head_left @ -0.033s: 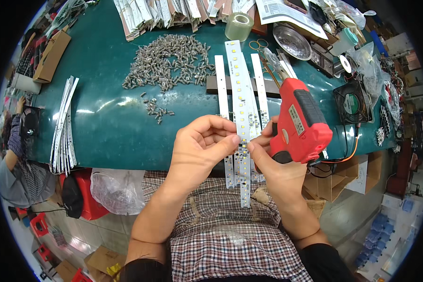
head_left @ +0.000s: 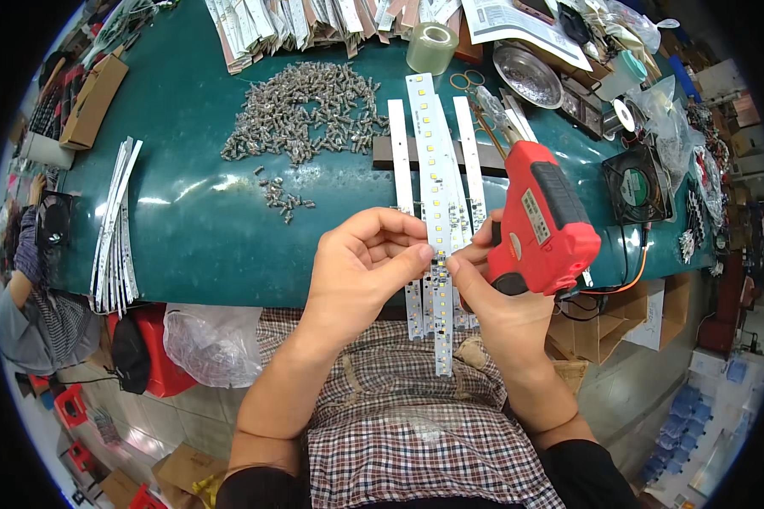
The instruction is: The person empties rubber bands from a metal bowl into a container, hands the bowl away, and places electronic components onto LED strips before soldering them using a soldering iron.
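A long white LED strip board (head_left: 434, 182), set with a row of yellow LEDs and small components toward its near end, stands lengthwise in front of me. My left hand (head_left: 361, 267) pinches its left edge between thumb and fingers. At the opposite edge, my right hand (head_left: 497, 293) pinches with thumb and forefinger. That same hand also carries a red and black gun-shaped tool (head_left: 539, 225), whose tip is hidden. Under the held board, more LED strip boards (head_left: 401, 153) lie side by side across a dark bar (head_left: 384, 153), overhanging the table's near edge.
Many small metallic cylindrical parts (head_left: 306, 110) are heaped on the green table (head_left: 178, 229). Bundled strips (head_left: 115, 229) lie left. A tape roll (head_left: 433, 48), metal dish (head_left: 528, 75), wire spool (head_left: 624, 114) and small fan (head_left: 635, 185) stand at the back and right. Another person (head_left: 42, 314) is far left.
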A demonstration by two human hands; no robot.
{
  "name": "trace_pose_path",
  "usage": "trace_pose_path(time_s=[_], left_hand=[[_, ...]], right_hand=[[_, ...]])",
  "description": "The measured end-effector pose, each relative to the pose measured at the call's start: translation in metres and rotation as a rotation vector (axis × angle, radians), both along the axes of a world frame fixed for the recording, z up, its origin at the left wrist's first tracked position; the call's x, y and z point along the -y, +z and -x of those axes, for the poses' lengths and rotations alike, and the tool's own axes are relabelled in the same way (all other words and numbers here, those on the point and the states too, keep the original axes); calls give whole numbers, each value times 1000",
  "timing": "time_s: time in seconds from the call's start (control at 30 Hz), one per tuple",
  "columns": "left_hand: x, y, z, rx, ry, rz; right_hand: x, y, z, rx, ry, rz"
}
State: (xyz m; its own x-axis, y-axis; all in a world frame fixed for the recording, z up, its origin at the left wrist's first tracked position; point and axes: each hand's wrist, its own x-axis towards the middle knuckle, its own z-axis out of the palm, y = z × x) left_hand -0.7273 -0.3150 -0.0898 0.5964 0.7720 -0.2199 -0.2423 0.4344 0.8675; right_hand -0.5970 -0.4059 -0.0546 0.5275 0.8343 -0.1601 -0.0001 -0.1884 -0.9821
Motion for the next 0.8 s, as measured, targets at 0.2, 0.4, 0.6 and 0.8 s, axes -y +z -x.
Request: trace_pose_path(time_s=[0.2,0.4,0.6,0.8], left_hand=[[0,-1,0,14,4,-6],[-3,-4,3,8,-26,24],[-11,-3,7,-70,-35,25],[-48,-25,17,-390,59,-172]], right_hand=[[0,-3,0,-18,-1,-30],[-2,-2,1,-84,-9,-57],[0,-10,3,35,-48,-63],[22,18,-6,-43,-117,-62]])
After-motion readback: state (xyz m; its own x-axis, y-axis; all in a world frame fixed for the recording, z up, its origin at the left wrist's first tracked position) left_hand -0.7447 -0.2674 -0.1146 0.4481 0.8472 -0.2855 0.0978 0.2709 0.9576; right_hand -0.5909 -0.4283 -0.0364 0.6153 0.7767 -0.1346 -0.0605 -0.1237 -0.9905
